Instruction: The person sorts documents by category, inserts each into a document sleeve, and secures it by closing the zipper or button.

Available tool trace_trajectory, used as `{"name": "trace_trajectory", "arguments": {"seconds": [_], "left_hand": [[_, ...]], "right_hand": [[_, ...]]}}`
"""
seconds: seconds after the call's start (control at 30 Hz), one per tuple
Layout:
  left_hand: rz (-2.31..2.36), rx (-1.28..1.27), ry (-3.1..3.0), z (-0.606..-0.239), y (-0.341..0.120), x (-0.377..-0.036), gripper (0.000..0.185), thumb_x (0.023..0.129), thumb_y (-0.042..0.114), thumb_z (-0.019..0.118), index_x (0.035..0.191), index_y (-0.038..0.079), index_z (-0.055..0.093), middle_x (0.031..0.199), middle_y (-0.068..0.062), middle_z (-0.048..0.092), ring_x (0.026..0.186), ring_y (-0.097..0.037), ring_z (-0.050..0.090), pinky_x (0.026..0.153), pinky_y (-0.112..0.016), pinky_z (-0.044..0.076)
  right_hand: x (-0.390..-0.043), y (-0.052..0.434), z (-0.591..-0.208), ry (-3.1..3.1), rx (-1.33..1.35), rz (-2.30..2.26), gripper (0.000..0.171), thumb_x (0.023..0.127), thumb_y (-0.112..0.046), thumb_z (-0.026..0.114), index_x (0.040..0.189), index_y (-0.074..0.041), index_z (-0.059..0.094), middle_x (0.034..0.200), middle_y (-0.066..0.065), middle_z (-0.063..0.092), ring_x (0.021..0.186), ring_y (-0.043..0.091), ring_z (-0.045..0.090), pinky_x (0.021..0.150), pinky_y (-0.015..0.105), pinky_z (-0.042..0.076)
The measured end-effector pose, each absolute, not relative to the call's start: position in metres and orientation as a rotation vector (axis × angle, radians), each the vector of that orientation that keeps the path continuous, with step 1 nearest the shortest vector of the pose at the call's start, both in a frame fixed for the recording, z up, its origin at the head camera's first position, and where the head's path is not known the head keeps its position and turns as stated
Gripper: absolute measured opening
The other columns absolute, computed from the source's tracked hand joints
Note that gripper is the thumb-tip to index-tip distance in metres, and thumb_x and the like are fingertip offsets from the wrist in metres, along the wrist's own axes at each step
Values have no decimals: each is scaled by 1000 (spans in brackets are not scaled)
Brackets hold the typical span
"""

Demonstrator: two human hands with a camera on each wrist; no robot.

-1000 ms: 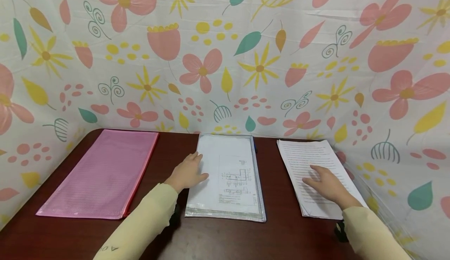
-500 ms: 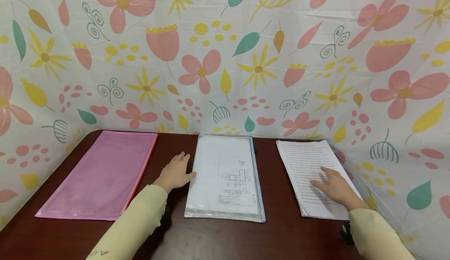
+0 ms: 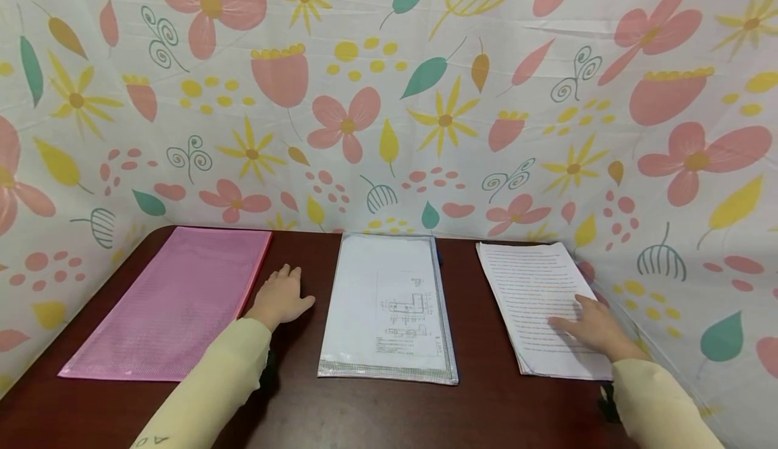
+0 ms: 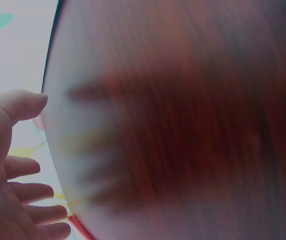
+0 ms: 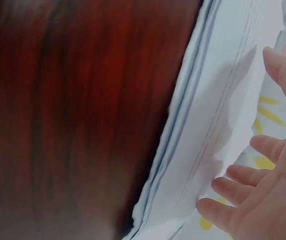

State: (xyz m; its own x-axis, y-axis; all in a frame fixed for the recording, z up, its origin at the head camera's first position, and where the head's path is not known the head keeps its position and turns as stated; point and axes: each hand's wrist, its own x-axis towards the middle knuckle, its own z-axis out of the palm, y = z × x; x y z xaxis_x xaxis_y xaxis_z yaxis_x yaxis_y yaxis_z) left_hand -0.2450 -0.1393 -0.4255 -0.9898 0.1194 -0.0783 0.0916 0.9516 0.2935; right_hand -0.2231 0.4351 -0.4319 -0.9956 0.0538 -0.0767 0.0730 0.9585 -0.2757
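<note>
**Three files across our tabletop**

Our pink mesh pouch (image 3: 176, 300) lies flat. Our left hand (image 3: 279, 298) rests open beside it, holding nothing. The clear pouch (image 3: 389, 304) holds a drawing sheet. Our right hand (image 3: 598, 331) rests open-fingered on the paper stack (image 3: 535, 294).

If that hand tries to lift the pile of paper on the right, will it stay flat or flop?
The pile of paper would probably flop: the right wrist view shows loose, thin sheets with uneven edges. Sheets may also slide apart, since no clip or staple is visible. The right hand lies flat on top, so pushing might only shift the upper pages.
</note>
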Motion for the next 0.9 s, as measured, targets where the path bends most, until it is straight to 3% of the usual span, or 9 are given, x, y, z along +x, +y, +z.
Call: {"name": "trace_trajectory", "arguments": {"seconds": [0.23, 0.43, 0.7, 0.9], "left_hand": [[403, 27, 3002, -425, -153, -245, 68, 91, 29, 54, 139, -14, 32, 143, -40, 27, 129, -56, 29, 104, -62, 31], [428, -144, 2975, -422, -166, -243, 56, 91, 19, 48, 131, -18, 36, 122, -42, 41, 113, -55, 42, 95, -60, 38], [358, -290, 2930, -415, -180, -239, 42, 86, 2, 50, 120, -24, 45, 118, -49, 41, 105, -59, 45, 83, -60, 44], [400, -344, 2920, -413, -187, -239, 26, 86, -1, 46, 103, -16, 59, 114, -45, 50, 97, -51, 55, 66, -54, 47]], "right_hand": [[-223, 447, -435, 2941, 211, -467, 112, 81, -60, 61, 134, 28, 15, 130, 51, 22, 119, 62, 26, 99, 67, 28], [-222, 449, -434, 2951, 223, -481, 120, 77, -64, 64, 136, 26, 12, 132, 48, 24, 114, 59, 35, 95, 64, 34], [-222, 448, -428, 2999, 255, -511, 118, 67, -61, 74, 135, 21, 23, 128, 43, 35, 107, 52, 45, 89, 60, 39], [-221, 451, -427, 2997, 363, -643, 111, 65, -48, 82, 131, 23, 26, 122, 44, 41, 101, 49, 48, 86, 57, 42]]}}
